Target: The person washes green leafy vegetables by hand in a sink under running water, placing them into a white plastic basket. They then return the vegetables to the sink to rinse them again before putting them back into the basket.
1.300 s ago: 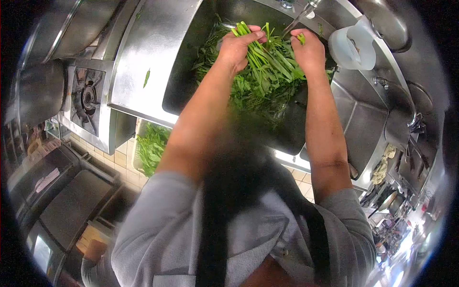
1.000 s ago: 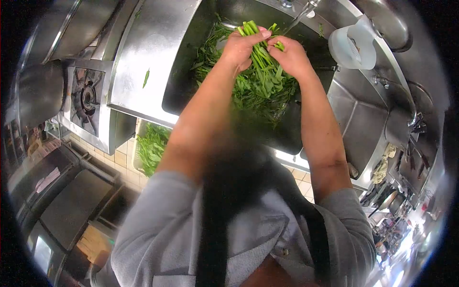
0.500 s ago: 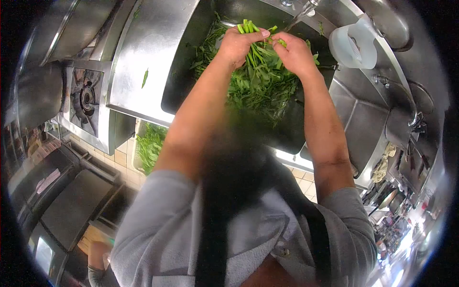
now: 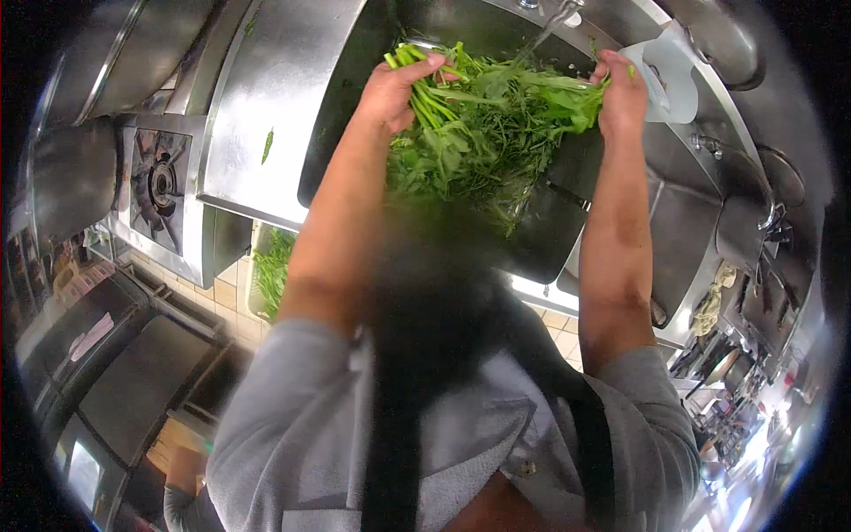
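Note:
Over the dark sink basin (image 4: 333, 146), my left hand (image 4: 388, 96) is closed round a bunch of leafy greens (image 4: 432, 106), thick cut stems poking up past the thumb and leaves hanging to the right. My right hand (image 4: 624, 96), fingers pinched, is on the right side of the basin and holds a stalk of leafy greens (image 4: 581, 102) whose leaves stretch back toward the bunch. Beneath both lies a heap of wet loose greens (image 4: 479, 168) in the sink. Water runs from the faucet (image 4: 567, 12) at the back. Where the held leaves end and the heap begins is hard to tell.
A translucent plastic container (image 4: 678, 78) stands right of the sink, close to my right hand. To the left are a steel drainboard (image 4: 257, 97) and a gas burner (image 4: 161, 184). A basket of greens (image 4: 271, 275) sits low. Another person's arm (image 4: 183, 472) shows at lower left.
My hands were close together at the stem ends; now they are far apart. The right hand has moved right with a stalk, and the left hand has shifted left with the bunch.

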`<action>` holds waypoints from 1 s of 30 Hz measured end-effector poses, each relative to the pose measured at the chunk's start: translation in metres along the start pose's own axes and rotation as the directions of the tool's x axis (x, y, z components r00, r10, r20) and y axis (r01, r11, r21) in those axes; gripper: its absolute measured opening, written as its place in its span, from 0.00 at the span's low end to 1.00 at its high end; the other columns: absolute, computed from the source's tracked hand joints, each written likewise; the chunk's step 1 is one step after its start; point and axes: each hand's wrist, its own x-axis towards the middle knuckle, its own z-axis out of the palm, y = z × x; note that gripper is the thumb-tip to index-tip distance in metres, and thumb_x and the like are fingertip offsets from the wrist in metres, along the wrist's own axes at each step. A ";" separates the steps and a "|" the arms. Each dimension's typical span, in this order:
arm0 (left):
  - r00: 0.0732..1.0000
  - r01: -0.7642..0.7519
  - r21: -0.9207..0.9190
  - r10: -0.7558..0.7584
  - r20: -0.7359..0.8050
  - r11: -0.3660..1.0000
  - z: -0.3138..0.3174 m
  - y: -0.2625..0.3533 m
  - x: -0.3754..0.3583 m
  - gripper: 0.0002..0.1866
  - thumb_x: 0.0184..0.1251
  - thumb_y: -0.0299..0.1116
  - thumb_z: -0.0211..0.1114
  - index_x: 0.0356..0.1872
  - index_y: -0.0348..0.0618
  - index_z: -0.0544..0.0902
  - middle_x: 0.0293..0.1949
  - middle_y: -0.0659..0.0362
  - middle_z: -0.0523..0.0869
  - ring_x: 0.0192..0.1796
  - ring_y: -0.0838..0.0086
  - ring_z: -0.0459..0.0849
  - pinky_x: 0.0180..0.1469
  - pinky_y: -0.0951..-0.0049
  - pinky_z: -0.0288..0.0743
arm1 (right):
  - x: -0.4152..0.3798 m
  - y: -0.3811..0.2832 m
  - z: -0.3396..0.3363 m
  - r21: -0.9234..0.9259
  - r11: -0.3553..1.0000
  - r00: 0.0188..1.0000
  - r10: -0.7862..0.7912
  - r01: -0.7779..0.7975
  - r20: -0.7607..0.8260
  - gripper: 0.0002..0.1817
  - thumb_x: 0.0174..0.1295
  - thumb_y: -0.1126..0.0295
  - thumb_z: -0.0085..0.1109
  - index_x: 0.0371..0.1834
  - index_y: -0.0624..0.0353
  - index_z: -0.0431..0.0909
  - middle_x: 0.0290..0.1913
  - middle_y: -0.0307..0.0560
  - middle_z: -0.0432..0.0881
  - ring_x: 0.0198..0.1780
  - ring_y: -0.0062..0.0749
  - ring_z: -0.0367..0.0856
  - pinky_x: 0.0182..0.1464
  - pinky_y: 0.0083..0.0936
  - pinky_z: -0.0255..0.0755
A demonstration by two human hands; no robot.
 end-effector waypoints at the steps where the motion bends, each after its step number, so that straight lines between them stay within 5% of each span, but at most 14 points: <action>1: 1.000 0.002 0.029 -0.002 -0.027 1.000 0.000 0.003 -0.004 0.15 0.64 0.31 0.69 0.45 0.31 0.80 0.39 0.48 0.86 0.41 0.60 0.87 0.42 0.56 0.86 | 0.000 -0.002 -0.001 -0.220 0.973 0.995 -0.054 0.072 0.089 0.15 0.64 0.62 0.60 0.43 0.63 0.80 0.30 0.44 0.82 0.31 0.27 0.80 0.40 0.23 0.74; 2: 1.000 0.006 0.030 -0.005 -0.023 1.000 0.002 0.003 -0.005 0.15 0.64 0.31 0.69 0.45 0.31 0.80 0.39 0.48 0.86 0.41 0.60 0.87 0.42 0.56 0.86 | 0.001 -0.005 -0.002 -0.422 0.893 0.979 -0.085 0.157 0.186 0.15 0.64 0.60 0.62 0.44 0.61 0.81 0.32 0.45 0.83 0.30 0.25 0.79 0.39 0.22 0.73; 3: 1.000 0.018 0.019 -0.018 -0.002 1.000 0.004 0.003 -0.005 0.14 0.64 0.31 0.69 0.45 0.31 0.80 0.38 0.47 0.86 0.40 0.59 0.87 0.43 0.56 0.86 | -0.016 -0.016 0.015 -0.478 0.875 0.971 0.044 0.077 0.236 0.18 0.62 0.56 0.64 0.48 0.55 0.83 0.40 0.44 0.86 0.36 0.24 0.80 0.43 0.23 0.73; 4: 0.999 0.030 0.009 -0.030 0.019 1.000 0.005 0.002 -0.005 0.14 0.64 0.31 0.68 0.45 0.30 0.80 0.38 0.47 0.86 0.40 0.58 0.87 0.43 0.56 0.86 | -0.028 -0.015 0.029 -0.551 0.809 0.939 -0.007 0.208 0.344 0.21 0.60 0.53 0.66 0.52 0.54 0.83 0.45 0.43 0.86 0.42 0.25 0.81 0.46 0.25 0.74; 5: 0.996 0.059 0.031 -0.062 0.071 0.998 0.007 0.003 -0.005 0.14 0.64 0.31 0.67 0.45 0.30 0.81 0.39 0.47 0.86 0.40 0.57 0.87 0.43 0.55 0.86 | -0.030 -0.002 0.041 -0.544 0.798 0.902 -0.002 0.261 0.431 0.21 0.60 0.54 0.68 0.53 0.50 0.83 0.34 0.31 0.82 0.26 0.13 0.68 0.29 0.15 0.64; 6: 0.995 0.059 0.034 -0.062 0.073 0.998 0.011 0.002 -0.005 0.14 0.64 0.31 0.67 0.45 0.30 0.81 0.39 0.47 0.86 0.40 0.57 0.87 0.43 0.55 0.86 | -0.041 0.005 0.054 -0.485 0.809 0.863 -0.053 0.332 0.502 0.20 0.60 0.53 0.67 0.51 0.52 0.83 0.35 0.31 0.82 0.26 0.14 0.68 0.30 0.16 0.65; 8: 0.989 0.074 0.055 -0.080 0.122 0.996 0.017 0.000 -0.007 0.14 0.65 0.32 0.67 0.45 0.31 0.81 0.40 0.46 0.86 0.41 0.57 0.87 0.44 0.55 0.85 | -0.045 0.022 0.067 -0.498 0.818 0.790 0.090 0.289 0.607 0.18 0.62 0.56 0.65 0.50 0.52 0.83 0.33 0.32 0.82 0.26 0.15 0.69 0.31 0.17 0.67; 12: 0.990 0.059 0.056 -0.066 0.127 0.997 0.006 -0.002 -0.008 0.16 0.65 0.31 0.67 0.48 0.29 0.82 0.42 0.47 0.86 0.42 0.59 0.87 0.45 0.57 0.86 | -0.030 0.032 0.062 -0.627 0.667 0.832 0.017 0.404 0.554 0.14 0.64 0.60 0.62 0.46 0.55 0.83 0.32 0.34 0.83 0.25 0.15 0.68 0.29 0.17 0.64; 16: 0.995 0.065 -0.027 -0.063 0.077 0.998 -0.008 -0.001 -0.012 0.17 0.63 0.31 0.68 0.49 0.30 0.82 0.43 0.48 0.86 0.42 0.61 0.87 0.45 0.59 0.86 | -0.011 0.019 0.034 -0.457 0.890 0.920 0.170 0.010 0.352 0.12 0.64 0.62 0.61 0.41 0.61 0.80 0.34 0.39 0.86 0.23 0.13 0.63 0.27 0.14 0.58; 20: 0.993 0.019 0.123 -0.005 -0.114 0.992 0.002 0.004 -0.014 0.16 0.62 0.30 0.70 0.47 0.31 0.83 0.42 0.50 0.86 0.38 0.65 0.86 0.42 0.63 0.84 | -0.015 -0.008 0.031 -0.478 0.876 0.902 0.157 0.060 0.402 0.14 0.65 0.60 0.62 0.43 0.61 0.80 0.35 0.39 0.86 0.24 0.12 0.63 0.27 0.14 0.59; 21: 0.991 -0.007 0.361 0.055 -0.123 0.932 0.020 0.014 -0.019 0.16 0.61 0.30 0.70 0.48 0.32 0.83 0.42 0.51 0.86 0.38 0.66 0.86 0.41 0.64 0.83 | -0.017 -0.012 0.033 -0.483 0.873 0.883 0.175 0.064 0.435 0.15 0.65 0.60 0.63 0.44 0.61 0.80 0.35 0.39 0.86 0.24 0.12 0.63 0.27 0.13 0.59; 22: 0.986 -0.027 0.579 0.116 -0.117 0.815 0.031 0.017 -0.021 0.16 0.61 0.29 0.70 0.48 0.32 0.84 0.41 0.53 0.87 0.38 0.67 0.85 0.40 0.66 0.81 | -0.017 -0.012 0.035 -0.483 0.873 0.883 0.176 0.065 0.436 0.15 0.65 0.60 0.63 0.44 0.61 0.80 0.35 0.39 0.86 0.24 0.12 0.63 0.27 0.13 0.59; 26: 0.965 -0.249 0.562 0.154 0.211 0.789 0.047 0.010 0.011 0.18 0.56 0.34 0.74 0.47 0.38 0.86 0.44 0.58 0.88 0.46 0.75 0.82 0.48 0.71 0.76 | -0.023 -0.015 0.047 -0.517 0.850 0.787 0.251 0.100 0.564 0.14 0.61 0.61 0.65 0.44 0.58 0.82 0.32 0.35 0.85 0.23 0.13 0.64 0.27 0.17 0.61; 30: 0.965 -0.244 0.599 0.129 0.229 0.763 0.053 0.007 0.028 0.19 0.53 0.38 0.76 0.44 0.39 0.87 0.41 0.59 0.89 0.42 0.76 0.83 0.50 0.73 0.74 | -0.023 -0.017 0.047 -0.541 0.840 0.744 0.333 0.046 0.580 0.15 0.62 0.60 0.68 0.47 0.54 0.81 0.33 0.36 0.84 0.25 0.11 0.63 0.27 0.12 0.56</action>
